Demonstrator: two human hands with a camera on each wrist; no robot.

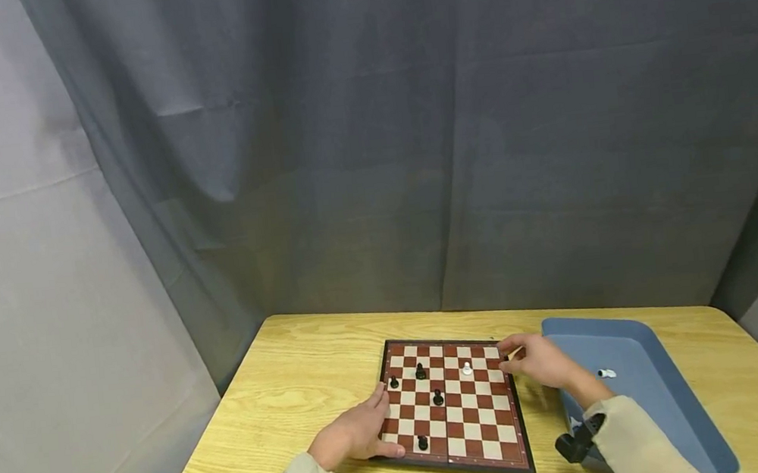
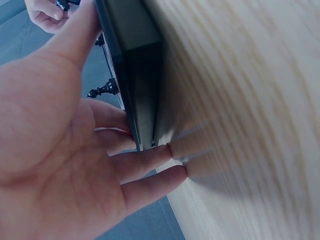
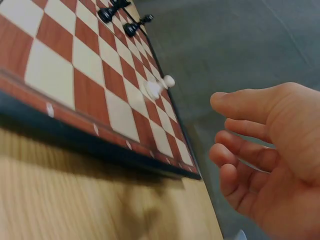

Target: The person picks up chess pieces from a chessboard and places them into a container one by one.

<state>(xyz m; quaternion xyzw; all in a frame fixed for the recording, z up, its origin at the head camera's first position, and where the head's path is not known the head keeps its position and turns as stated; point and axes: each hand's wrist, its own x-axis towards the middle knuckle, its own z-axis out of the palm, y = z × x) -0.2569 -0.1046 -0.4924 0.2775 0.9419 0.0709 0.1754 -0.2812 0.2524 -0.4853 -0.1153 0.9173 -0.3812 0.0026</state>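
A brown-and-cream chessboard with a dark rim lies on the table. Several black chess pieces stand on its left half, among them one near the front edge, plus a white chess piece on the right half. My left hand rests at the board's front left corner. Its straight fingers lie along the black side while the thumb reaches over the top. By the far right corner is my right hand, its fingers loosely bent with nothing visible between them.
To the right of the board sits a blue tray with a white chess piece lying in it; my right forearm crosses over its near part. Grey curtains hang behind the wooden table.
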